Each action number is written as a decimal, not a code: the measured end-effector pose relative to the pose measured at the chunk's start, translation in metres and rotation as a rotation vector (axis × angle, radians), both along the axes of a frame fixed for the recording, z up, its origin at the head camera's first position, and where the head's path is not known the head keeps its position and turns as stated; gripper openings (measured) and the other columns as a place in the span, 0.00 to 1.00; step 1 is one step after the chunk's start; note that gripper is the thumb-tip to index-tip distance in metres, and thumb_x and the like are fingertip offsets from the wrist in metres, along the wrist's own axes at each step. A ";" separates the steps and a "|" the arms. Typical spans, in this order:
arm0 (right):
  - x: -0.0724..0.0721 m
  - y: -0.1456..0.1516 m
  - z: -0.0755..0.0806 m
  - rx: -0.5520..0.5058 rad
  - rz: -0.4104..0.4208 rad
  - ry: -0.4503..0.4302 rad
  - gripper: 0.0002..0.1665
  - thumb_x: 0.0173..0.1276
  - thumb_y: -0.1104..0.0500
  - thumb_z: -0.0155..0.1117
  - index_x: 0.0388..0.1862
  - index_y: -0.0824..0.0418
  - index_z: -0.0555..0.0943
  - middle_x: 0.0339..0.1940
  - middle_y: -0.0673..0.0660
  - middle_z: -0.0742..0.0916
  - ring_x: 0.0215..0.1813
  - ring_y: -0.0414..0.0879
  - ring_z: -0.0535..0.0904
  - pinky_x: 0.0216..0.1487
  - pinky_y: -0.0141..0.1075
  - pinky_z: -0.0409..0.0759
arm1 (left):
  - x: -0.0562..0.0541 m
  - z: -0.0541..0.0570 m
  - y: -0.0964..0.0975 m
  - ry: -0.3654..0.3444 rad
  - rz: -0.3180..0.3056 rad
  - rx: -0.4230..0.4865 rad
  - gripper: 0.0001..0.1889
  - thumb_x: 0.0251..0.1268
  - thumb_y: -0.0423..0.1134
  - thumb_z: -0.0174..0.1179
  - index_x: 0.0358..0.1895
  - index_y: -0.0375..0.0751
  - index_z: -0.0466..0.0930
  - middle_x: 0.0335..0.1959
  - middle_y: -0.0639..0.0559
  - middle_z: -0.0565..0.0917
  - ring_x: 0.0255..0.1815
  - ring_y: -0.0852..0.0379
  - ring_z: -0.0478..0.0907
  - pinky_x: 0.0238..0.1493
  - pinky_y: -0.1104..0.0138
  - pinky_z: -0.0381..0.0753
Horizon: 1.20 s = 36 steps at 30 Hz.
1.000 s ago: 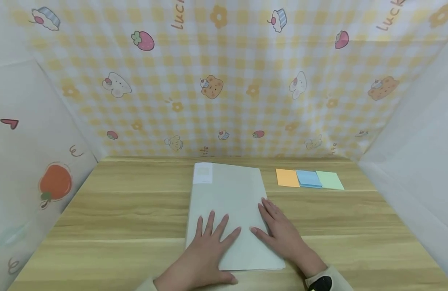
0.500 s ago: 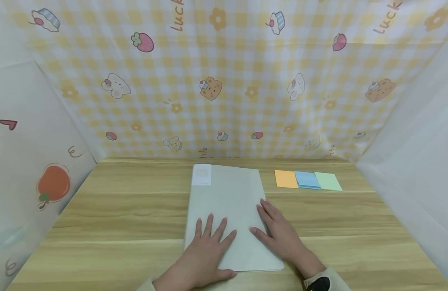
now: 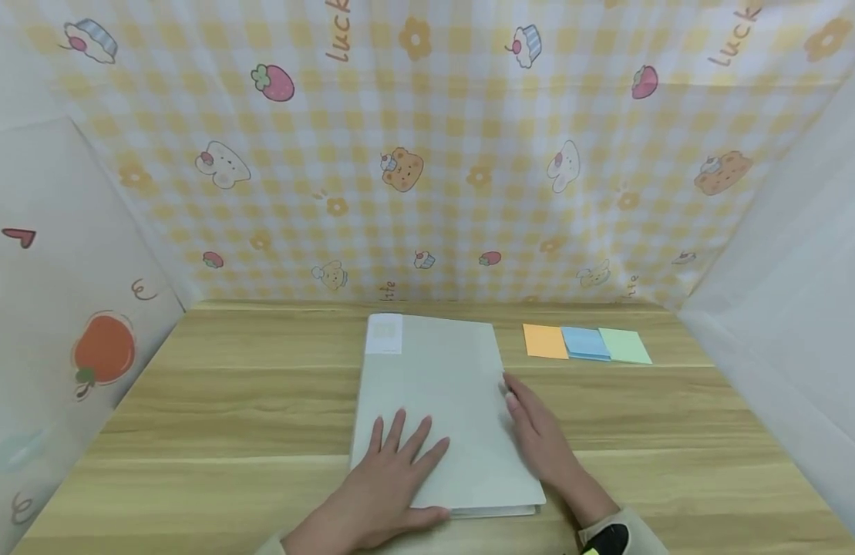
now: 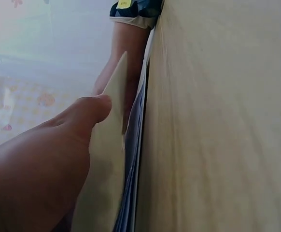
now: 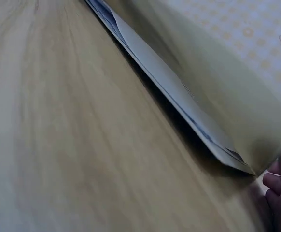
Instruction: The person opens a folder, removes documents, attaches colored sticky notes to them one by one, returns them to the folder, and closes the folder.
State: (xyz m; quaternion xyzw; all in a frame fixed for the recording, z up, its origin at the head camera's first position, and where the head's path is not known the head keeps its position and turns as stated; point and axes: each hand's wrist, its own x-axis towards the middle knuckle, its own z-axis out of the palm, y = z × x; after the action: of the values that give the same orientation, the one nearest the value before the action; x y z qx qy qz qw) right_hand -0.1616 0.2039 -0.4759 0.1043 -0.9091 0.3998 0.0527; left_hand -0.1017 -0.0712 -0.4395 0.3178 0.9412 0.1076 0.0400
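Note:
A pale grey-green folder (image 3: 455, 378) with a white label (image 3: 384, 334) at its top left lies on the wooden table. My left hand (image 3: 382, 482) rests on the lower left of its cover, fingers straight and spread, thumb by the near edge. At the right edge, my right hand (image 3: 541, 435) holds the cover by its rim, thumb on the upper side. The cover (image 5: 227, 92) stands raised on that side in the right wrist view, above the inner sheets (image 5: 167, 79). From the left wrist, the gap between cover (image 4: 106, 159) and sheets (image 4: 131, 188) also shows.
Orange (image 3: 545, 341), blue (image 3: 585, 344) and green (image 3: 625, 346) sticky notes lie in a row right of the folder's far end. A yellow checked cloth (image 3: 441, 223) hangs behind the table (image 3: 247, 401), and white sheets flank both sides.
My right hand has gone from lying flat over the cover's right edge to gripping it. That edge has lifted, opening a gap at the near right corner. The left hand stays nearly still.

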 end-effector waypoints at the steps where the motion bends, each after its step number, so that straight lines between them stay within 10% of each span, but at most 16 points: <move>1: 0.000 0.001 0.002 -0.043 -0.010 -0.020 0.35 0.85 0.43 0.32 0.79 0.61 0.63 0.79 0.61 0.71 0.81 0.59 0.63 0.78 0.58 0.62 | 0.000 -0.001 -0.001 -0.003 -0.001 0.013 0.44 0.67 0.76 0.43 0.79 0.54 0.61 0.81 0.42 0.60 0.81 0.27 0.50 0.75 0.32 0.53; 6: -0.001 0.009 0.006 -0.215 -0.076 -0.089 0.38 0.86 0.42 0.23 0.79 0.65 0.62 0.78 0.64 0.70 0.80 0.59 0.64 0.77 0.55 0.63 | 0.001 -0.007 -0.004 -0.032 0.001 0.100 0.42 0.71 0.74 0.41 0.80 0.54 0.57 0.82 0.41 0.58 0.81 0.27 0.48 0.75 0.31 0.51; 10: -0.001 0.011 0.006 -0.206 -0.104 -0.028 0.32 0.86 0.47 0.34 0.78 0.64 0.64 0.76 0.64 0.73 0.76 0.59 0.70 0.74 0.55 0.67 | 0.001 -0.012 -0.008 -0.018 0.013 0.178 0.41 0.73 0.70 0.45 0.81 0.54 0.53 0.82 0.44 0.57 0.82 0.29 0.47 0.76 0.32 0.50; 21: 0.006 0.007 -0.012 0.386 0.153 0.293 0.34 0.72 0.46 0.63 0.72 0.60 0.74 0.73 0.63 0.77 0.75 0.62 0.72 0.74 0.57 0.69 | 0.003 -0.018 -0.017 0.231 0.007 0.397 0.36 0.78 0.63 0.44 0.81 0.51 0.55 0.80 0.45 0.63 0.78 0.29 0.59 0.79 0.73 0.19; 36: 0.011 -0.001 -0.004 0.642 0.245 0.151 0.40 0.79 0.34 0.43 0.82 0.52 0.57 0.84 0.61 0.58 0.85 0.59 0.53 0.82 0.55 0.54 | 0.005 -0.018 -0.038 0.417 -0.057 0.693 0.35 0.84 0.56 0.26 0.77 0.31 0.59 0.78 0.39 0.66 0.82 0.46 0.58 0.83 0.72 0.45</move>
State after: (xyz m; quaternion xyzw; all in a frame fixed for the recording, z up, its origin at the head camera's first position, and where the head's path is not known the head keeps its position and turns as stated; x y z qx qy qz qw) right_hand -0.1507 0.2028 -0.4797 0.2531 -0.9628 0.0881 0.0359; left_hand -0.0966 -0.1089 -0.4578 0.3536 0.8279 0.3506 -0.2580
